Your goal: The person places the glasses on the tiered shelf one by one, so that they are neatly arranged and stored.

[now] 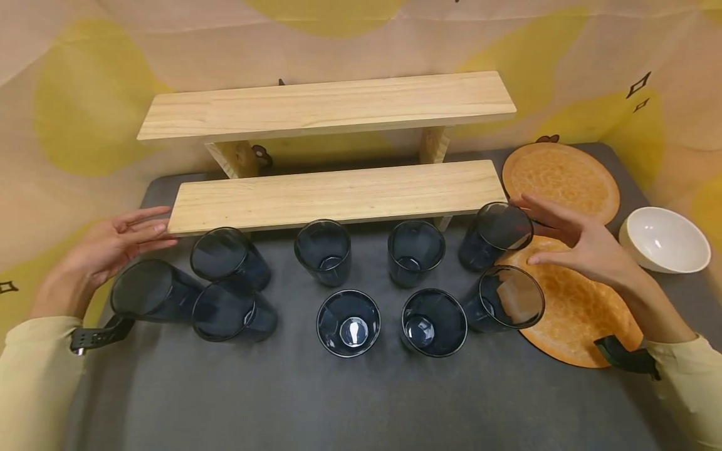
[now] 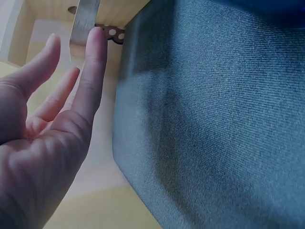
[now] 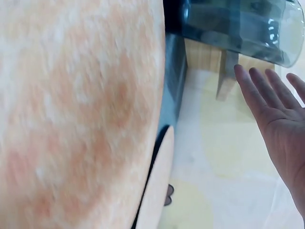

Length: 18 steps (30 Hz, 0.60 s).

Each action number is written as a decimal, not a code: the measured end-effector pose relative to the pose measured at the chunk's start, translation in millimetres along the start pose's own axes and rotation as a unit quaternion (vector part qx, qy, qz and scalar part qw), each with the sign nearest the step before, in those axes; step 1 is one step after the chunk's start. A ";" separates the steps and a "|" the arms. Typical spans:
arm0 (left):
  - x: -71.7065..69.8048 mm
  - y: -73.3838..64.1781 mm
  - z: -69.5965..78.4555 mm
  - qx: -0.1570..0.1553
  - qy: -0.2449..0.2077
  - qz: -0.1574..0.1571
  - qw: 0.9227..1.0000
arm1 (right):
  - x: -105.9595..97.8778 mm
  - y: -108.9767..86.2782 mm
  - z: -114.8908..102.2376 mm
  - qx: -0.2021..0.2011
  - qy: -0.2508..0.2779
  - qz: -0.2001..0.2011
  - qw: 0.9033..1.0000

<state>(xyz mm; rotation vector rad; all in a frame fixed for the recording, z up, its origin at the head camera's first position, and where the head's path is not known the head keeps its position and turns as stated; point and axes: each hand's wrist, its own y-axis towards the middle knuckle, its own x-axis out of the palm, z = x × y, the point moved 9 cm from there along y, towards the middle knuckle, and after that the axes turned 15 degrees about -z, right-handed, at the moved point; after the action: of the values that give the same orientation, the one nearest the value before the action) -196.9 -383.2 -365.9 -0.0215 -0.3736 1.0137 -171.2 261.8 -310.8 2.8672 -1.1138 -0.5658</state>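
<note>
While left hand [image 1: 115, 247] and right hand [image 1: 592, 247] are unclenched, the pale shelf [image 1: 338, 194] shows woodgrain.

Mottled orange mat [image 3: 81, 109] with curved edge on the near side; second mat [image 3: 161, 176] just beyond its far edge. Dark translucent glass [image 3: 238, 28], wooden shelf [image 3: 205, 55] behind. Right hand [image 3: 281, 119]: fingers [image 3: 251, 91] extended beside glass; contact unclear. Pale cloth [image 3: 219, 157], yellow patches, far side.

Soft light; right wrist view (perhaps) hazy.
</note>
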 end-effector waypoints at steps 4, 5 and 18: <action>1.4 1.7 0.1 0.003 -0.019 0.002 1.000 | 4.4 2.1 8.6 0.039 -0.016 0.009 0.999; 1.5 1.8 -0.1 0.002 -0.021 0.002 1.000 | 5.5 2.8 10.3 0.048 -0.022 0.009 0.999; -5.1 -6.8 0.6 -0.055 0.008 0.044 0.998 | 16.7 14.3 19.4 -0.008 -0.018 0.007 1.000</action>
<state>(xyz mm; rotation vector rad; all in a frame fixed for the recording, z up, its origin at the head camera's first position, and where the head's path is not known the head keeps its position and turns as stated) -193.9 -391.1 -365.6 -0.1459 -0.4159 1.0778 -175.7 242.4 -332.4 2.8438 -1.1285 -0.6267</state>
